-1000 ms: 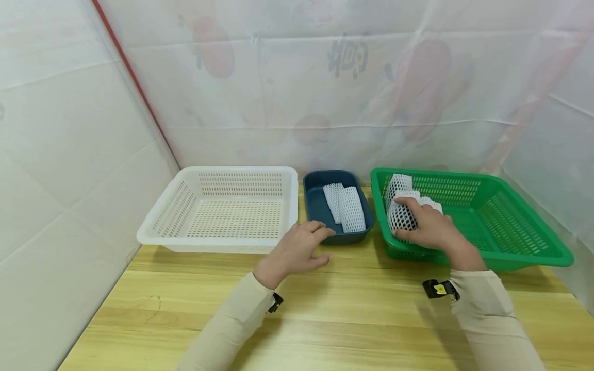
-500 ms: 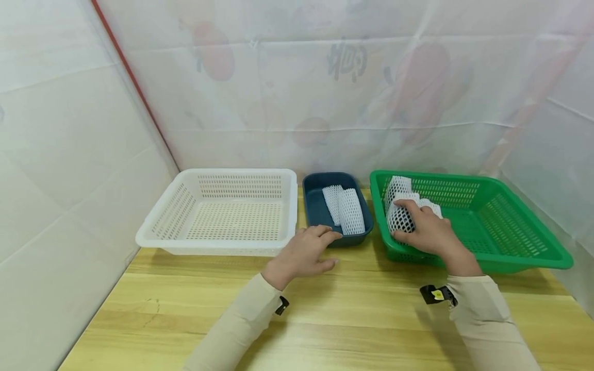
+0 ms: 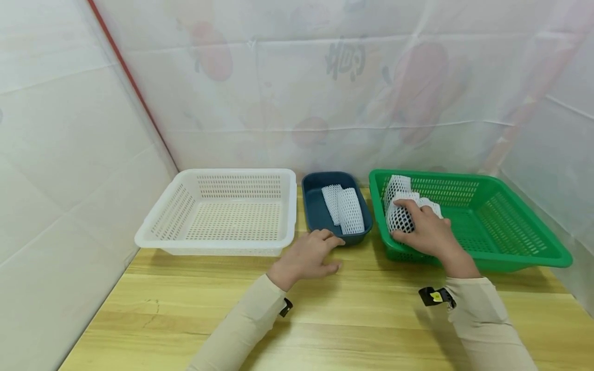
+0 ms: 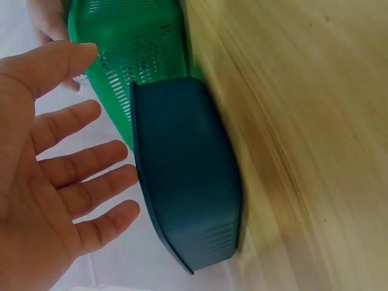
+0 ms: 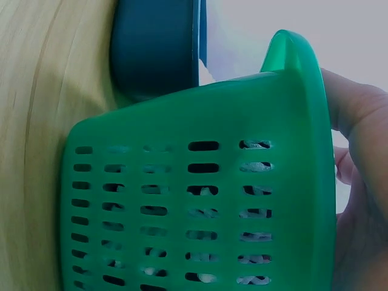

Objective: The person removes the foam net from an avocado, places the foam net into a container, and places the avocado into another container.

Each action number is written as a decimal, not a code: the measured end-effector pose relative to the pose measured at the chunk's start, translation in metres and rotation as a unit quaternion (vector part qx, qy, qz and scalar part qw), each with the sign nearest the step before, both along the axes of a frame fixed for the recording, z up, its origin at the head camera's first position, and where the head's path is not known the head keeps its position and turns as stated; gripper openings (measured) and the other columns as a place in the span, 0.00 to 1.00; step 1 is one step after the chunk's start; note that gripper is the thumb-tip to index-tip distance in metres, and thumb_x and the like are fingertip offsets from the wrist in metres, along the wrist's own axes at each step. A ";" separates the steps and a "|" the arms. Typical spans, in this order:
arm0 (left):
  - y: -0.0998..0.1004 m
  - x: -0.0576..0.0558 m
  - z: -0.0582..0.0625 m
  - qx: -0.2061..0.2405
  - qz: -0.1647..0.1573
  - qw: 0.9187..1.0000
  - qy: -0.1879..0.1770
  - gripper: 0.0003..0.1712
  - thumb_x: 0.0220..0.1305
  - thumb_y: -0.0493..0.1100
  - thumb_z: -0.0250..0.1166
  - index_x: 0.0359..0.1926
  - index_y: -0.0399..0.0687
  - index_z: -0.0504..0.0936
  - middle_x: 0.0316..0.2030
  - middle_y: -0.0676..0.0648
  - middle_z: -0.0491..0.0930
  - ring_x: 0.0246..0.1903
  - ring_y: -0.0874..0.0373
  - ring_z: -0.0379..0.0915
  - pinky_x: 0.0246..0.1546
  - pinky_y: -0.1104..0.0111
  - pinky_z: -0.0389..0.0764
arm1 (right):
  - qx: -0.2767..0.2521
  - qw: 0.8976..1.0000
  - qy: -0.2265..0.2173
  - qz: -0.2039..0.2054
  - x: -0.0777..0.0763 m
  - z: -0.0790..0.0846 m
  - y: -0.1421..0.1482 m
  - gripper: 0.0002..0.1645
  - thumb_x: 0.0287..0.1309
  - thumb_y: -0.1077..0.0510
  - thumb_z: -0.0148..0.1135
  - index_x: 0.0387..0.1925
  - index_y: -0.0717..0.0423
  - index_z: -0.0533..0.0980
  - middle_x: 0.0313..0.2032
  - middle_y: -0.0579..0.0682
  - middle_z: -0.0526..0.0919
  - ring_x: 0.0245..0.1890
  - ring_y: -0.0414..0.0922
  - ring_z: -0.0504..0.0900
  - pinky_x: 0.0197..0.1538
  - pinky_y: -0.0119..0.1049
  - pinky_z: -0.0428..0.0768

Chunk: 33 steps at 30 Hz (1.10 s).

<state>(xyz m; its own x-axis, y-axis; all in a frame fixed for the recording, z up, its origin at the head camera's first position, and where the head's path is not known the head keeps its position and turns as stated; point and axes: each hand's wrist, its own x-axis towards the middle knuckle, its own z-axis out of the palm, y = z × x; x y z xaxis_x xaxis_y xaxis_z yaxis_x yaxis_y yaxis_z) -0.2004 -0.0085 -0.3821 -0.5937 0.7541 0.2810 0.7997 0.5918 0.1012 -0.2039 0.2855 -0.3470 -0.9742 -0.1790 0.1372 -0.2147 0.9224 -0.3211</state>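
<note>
In the head view my right hand (image 3: 429, 234) holds a white foam net sleeve (image 3: 400, 219), thumb and fingers around its sides, at the left end of the green basket (image 3: 524, 219). Dark patches show through its mesh; what is inside it I cannot tell. Other white netted pieces (image 3: 399, 184) lie beside it, partly behind the hand. My left hand (image 3: 308, 257) hovers by the near rim of the dark blue bin (image 3: 315, 206), with its fingers (image 4: 91, 157) spread and nothing in them. Two flat foam net sleeves (image 3: 351, 211) lie in that bin.
A white slotted basket (image 3: 234, 219) stands to the left of the blue bin. All three containers line the back of the wooden table (image 3: 352, 319), against a hanging printed sheet (image 3: 325, 93). The green basket's slotted wall (image 5: 151, 127) fills much of the right wrist view.
My left hand has drifted slightly right and nearer to me along the blue bin's front. The right hand keeps its hold on the foam net sleeve, almost in place.
</note>
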 end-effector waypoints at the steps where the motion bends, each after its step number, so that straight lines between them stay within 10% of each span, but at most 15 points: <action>1: 0.001 0.000 0.000 -0.002 0.001 1.000 -0.001 0.25 0.58 0.55 0.63 0.54 0.50 0.77 0.47 0.49 0.75 0.45 0.57 0.71 0.42 0.65 0.73 | 0.001 1.000 0.001 0.000 0.000 0.000 0.000 0.44 0.52 0.43 0.65 0.66 0.49 0.57 0.46 0.69 0.68 0.42 0.63 0.69 0.35 0.60 0.59; 33: -0.003 0.007 0.023 0.018 -0.006 1.000 0.007 0.27 0.57 0.55 0.65 0.55 0.48 0.77 0.50 0.47 0.74 0.49 0.54 0.68 0.49 0.62 0.70 | -0.077 0.996 0.052 0.010 0.010 0.015 0.000 0.44 0.52 0.49 0.65 0.67 0.51 0.55 0.49 0.73 0.60 0.39 0.62 0.66 0.30 0.55 0.67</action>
<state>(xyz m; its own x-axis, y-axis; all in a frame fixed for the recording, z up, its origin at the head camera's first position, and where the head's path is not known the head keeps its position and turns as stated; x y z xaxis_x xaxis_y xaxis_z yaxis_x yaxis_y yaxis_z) -0.1930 -0.0112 -0.3593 -0.5800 0.7507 0.3164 0.8086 0.5776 0.1119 -0.1935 0.2855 -0.3315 -0.9496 -0.1680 0.2646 -0.2726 0.8593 -0.4328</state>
